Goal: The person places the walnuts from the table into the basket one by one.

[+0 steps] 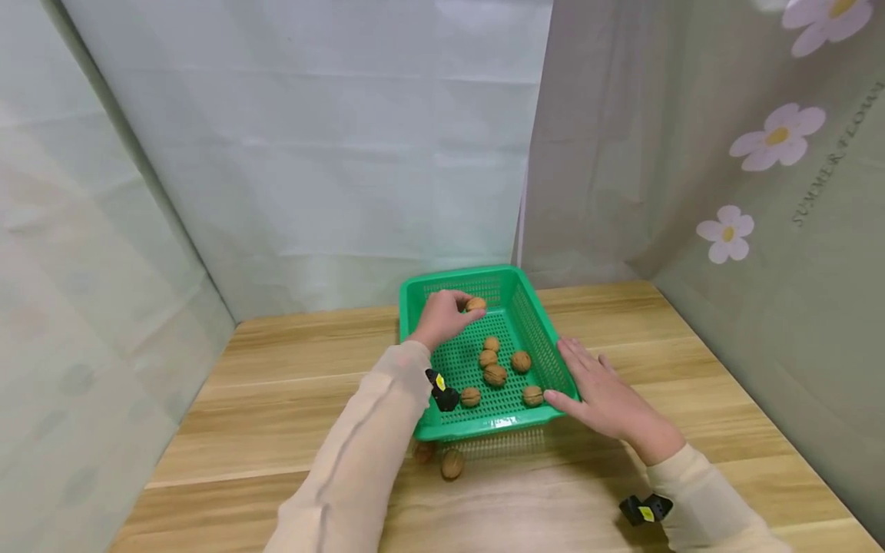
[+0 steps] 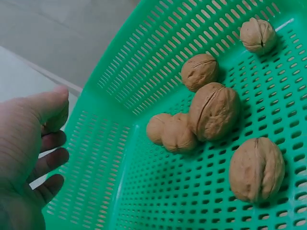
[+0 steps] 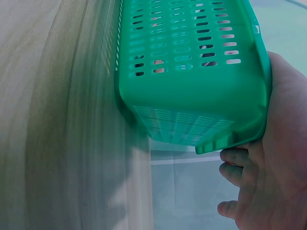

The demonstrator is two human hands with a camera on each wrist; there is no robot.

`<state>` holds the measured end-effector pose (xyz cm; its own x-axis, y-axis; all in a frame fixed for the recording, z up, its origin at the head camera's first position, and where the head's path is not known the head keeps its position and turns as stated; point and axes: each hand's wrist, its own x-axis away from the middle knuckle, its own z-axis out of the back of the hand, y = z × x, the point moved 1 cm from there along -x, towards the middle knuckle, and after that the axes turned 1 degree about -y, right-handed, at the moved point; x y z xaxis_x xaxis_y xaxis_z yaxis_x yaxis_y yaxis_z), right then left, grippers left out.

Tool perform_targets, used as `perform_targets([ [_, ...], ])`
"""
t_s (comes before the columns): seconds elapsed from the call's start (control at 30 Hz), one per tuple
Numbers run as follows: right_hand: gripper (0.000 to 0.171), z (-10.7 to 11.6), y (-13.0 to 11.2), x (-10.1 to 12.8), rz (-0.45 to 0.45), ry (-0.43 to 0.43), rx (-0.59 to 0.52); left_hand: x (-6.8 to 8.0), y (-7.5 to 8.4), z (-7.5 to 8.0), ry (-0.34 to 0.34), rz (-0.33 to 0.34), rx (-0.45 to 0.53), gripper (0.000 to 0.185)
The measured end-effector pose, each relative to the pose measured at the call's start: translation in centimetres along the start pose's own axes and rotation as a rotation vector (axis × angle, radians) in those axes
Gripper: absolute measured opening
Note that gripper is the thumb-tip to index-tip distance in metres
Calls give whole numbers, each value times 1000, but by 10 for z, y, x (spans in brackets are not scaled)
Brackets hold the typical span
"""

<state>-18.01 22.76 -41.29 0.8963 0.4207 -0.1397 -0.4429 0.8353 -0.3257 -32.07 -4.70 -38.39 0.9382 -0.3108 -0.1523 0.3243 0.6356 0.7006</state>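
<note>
My left hand (image 1: 442,316) pinches a walnut (image 1: 475,304) between thumb and fingers, over the far left part of a green plastic basket (image 1: 546,338). In the left wrist view that walnut (image 2: 58,120) is mostly hidden behind the thumb. Several more walnuts (image 1: 495,375) lie on the basket's slotted floor, a few of them in a touching row. My right hand (image 1: 611,399) rests against the basket's near right corner with its fingers fairly straight along the outside. Its thumb lies over the rim, close to a walnut (image 1: 532,395) in that corner.
Two walnuts lie on the wooden table (image 1: 276,415) in front of the basket; one walnut (image 1: 452,465) shows fully, the other walnut (image 1: 424,452) is partly covered by the rim and left sleeve. Pale curtains (image 1: 311,153) hang behind and on both sides.
</note>
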Motion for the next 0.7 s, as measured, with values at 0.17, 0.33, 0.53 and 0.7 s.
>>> perform_targets([
  [0.17, 91, 0, 0, 0, 1, 7, -7, 0, -7, -3, -61, 12, -20, 28],
  [0.33, 91, -1, -1, 0, 0, 5, -9, 1, -16, -7, -180, 52, -72, 41],
  [0.53, 91, 0, -1, 0, -4, -3, -18, 4, -21, -10, -271, 21, -128, 38],
  [0.7, 90, 1, -2, 0, -4, -7, -25, 5, -21, -12, -323, 43, -164, 28],
])
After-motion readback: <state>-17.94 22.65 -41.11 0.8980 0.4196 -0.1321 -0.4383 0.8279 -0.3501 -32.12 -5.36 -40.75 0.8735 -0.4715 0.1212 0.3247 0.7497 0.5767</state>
